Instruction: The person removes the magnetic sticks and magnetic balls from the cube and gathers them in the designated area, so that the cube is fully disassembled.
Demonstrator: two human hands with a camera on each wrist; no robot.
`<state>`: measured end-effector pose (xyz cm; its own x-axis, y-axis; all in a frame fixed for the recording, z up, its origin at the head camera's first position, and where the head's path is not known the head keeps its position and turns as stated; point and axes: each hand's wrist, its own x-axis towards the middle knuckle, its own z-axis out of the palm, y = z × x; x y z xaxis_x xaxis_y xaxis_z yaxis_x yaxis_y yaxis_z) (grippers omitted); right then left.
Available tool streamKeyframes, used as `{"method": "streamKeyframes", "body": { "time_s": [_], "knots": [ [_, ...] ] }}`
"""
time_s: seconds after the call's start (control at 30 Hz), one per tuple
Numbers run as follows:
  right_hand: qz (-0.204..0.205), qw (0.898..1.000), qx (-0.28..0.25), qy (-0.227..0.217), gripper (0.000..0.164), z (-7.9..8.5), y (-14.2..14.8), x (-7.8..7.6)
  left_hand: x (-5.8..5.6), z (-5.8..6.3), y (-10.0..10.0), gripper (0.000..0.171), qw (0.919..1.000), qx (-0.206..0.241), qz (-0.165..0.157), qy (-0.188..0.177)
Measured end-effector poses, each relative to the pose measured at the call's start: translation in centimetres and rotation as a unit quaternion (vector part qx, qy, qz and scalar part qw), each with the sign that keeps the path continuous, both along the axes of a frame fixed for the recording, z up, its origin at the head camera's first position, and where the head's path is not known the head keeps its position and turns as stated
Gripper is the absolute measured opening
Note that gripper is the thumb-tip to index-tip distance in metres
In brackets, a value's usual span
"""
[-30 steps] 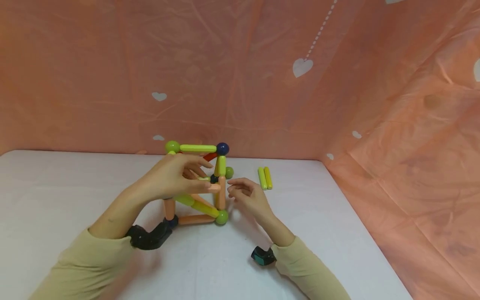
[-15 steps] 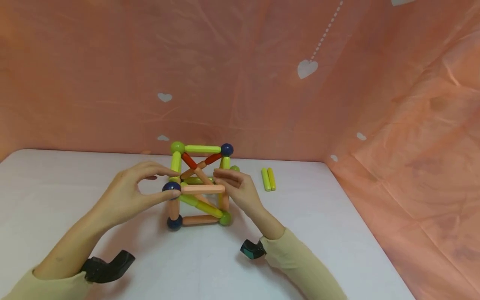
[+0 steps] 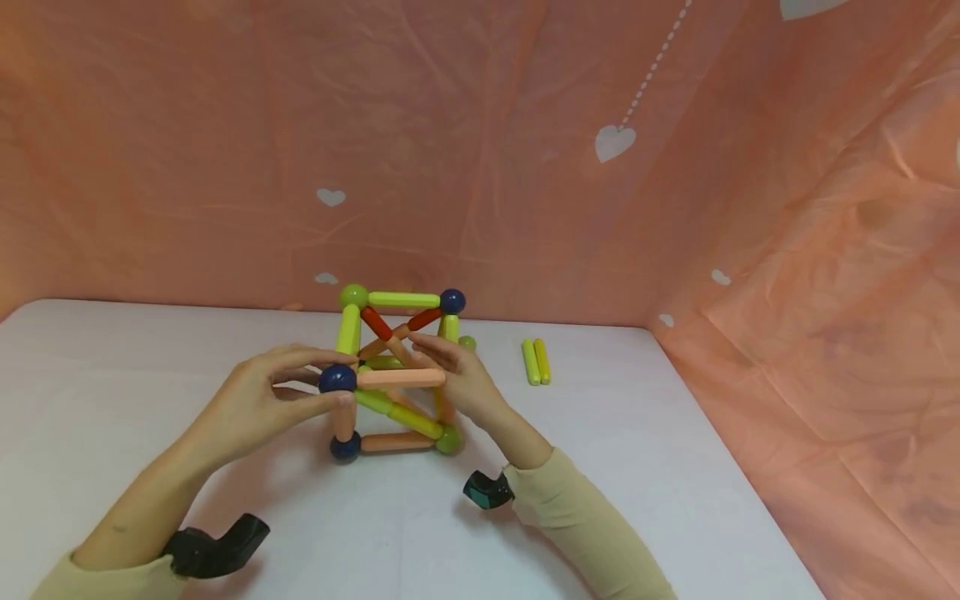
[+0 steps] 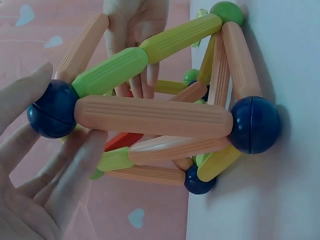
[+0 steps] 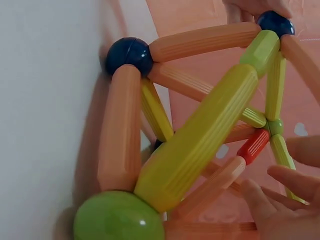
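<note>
a boxy frame [image 3: 400,348] of ridged peach, lime, yellow and red sticks, joined by glossy blue and green balls, stood on the white surface [image 3: 637,467], left of its middle and toward the far edge. at the frame's near left side, the left hand [image 3: 266,400] pinched a dark blue glossy ball [image 3: 337,378] between thumb and fingers. from that ball a peach ridged stick [image 3: 401,378] ran right, passing in front of the right hand [image 3: 461,375], which reached in from the frame's right side, fingers loosely spread and gripping nothing. a lime-and-yellow diagonal [image 3: 416,419] sloped from the held ball to a green glossy ball [image 3: 447,439] low at the near right. right of the frame, a loose lime stick [image 3: 531,362] and a loose yellow stick [image 3: 542,361] lay side by side. beyond the far edge hung a pinkish-orange cloth [image 3: 480,167] with white hearts.
</note>
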<state>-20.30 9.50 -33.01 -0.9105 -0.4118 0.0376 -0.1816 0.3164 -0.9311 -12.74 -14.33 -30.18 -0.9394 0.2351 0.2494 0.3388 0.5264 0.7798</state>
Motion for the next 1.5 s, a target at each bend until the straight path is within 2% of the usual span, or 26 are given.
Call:
{"method": "streamKeyframes", "body": {
  "time_s": [0.07, 0.13, 0.2, 0.27, 0.37, 0.43, 0.5, 0.6, 0.73, 0.8, 0.87, 0.93, 1.17, 1.3, 1.4, 1.5],
  "knots": [
    [0.012, 0.999, 0.038, 0.023, 0.048, -0.2, -0.2, 0.1, 0.0, -0.1, -0.1, 0.037, 1.0, 0.003, -0.002, -0.008],
    [0.023, 0.993, 0.086, 0.076, 0.055, -0.4, -0.5, 0.2, -0.1, -0.1, 0.0, 0.037, 0.9999, 0.002, -0.004, -0.012],
    [0.02, 0.982, 0.13, 0.137, 0.061, -0.6, -0.9, 0.3, -0.1, -0.1, 0.0, 0.037, 0.9999, 0.003, -0.005, -0.013],
    [0.004, 0.97, 0.157, 0.184, 0.06, -0.9, -1.4, 0.2, -0.2, -0.1, 0.2, 0.036, 0.9999, 0.002, -0.003, -0.014],
    [-0.036, 0.967, 0.167, 0.188, 0.046, -1.3, -2.1, 0.1, -0.2, -0.2, 0.3, 0.036, 0.9998, 0.007, -0.005, -0.017],
    [-0.061, 0.972, 0.16, 0.161, 0.036, -1.5, -2.5, 0.0, -0.3, -0.2, 0.4, 0.037, 0.9998, 0.009, -0.005, -0.02],
    [-0.078, 0.975, 0.156, 0.138, 0.033, -1.7, -2.8, -0.1, -0.3, -0.3, 0.6, 0.037, 0.9997, 0.011, -0.006, -0.022],
    [-0.08, 0.977, 0.151, 0.13, 0.032, -1.7, -2.7, -0.1, -0.4, -0.3, 0.8, 0.039, 0.9996, 0.011, -0.006, -0.024],
    [-0.058, 0.969, 0.163, 0.178, 0.032, -1.5, -1.8, 0.3, -0.5, -0.3, 0.9, 0.041, 0.9996, 0.007, -0.006, -0.025],
    [-0.048, 0.961, 0.165, 0.218, 0.034, -1.3, -1.2, 0.5, -0.5, -0.2, 0.9, 0.041, 0.9997, 0.006, -0.007, -0.022],
    [-0.042, 0.953, 0.16, 0.254, 0.036, -1.2, -0.6, 0.6, -0.6, -0.1, 0.9, 0.04, 0.9998, 0.005, -0.005, -0.02],
    [-0.036, 0.951, 0.143, 0.271, 0.035, -1.0, 0.0, 0.6, -0.6, -0.1, 0.8, 0.04, 0.9998, 0.006, -0.006, -0.017],
    [-0.018, 0.96, 0.095, 0.261, 0.04, -1.0, 1.6, 0.2, -0.6, -0.1, 0.9, 0.041, 0.9998, 0.005, -0.009, -0.019],
    [-0.008, 0.967, 0.048, 0.249, 0.042, -1.0, 2.3, 0.2, -0.7, -0.2, 1.0, 0.04, 0.9998, 0.003, -0.012, -0.018],
    [-0.013, 0.975, -0.001, 0.222, 0.034, -0.8, 2.7, 0.3, -0.7, -0.2, 0.9, 0.039, 0.9998, 0.003, -0.012, -0.016],
    [-0.037, 0.98, -0.042, 0.189, 0.031, -0.5, 3.4, 0.4, -0.6, -0.3, 0.8, 0.039, 0.9998, 0.006, -0.013, -0.015]
  ]
}}
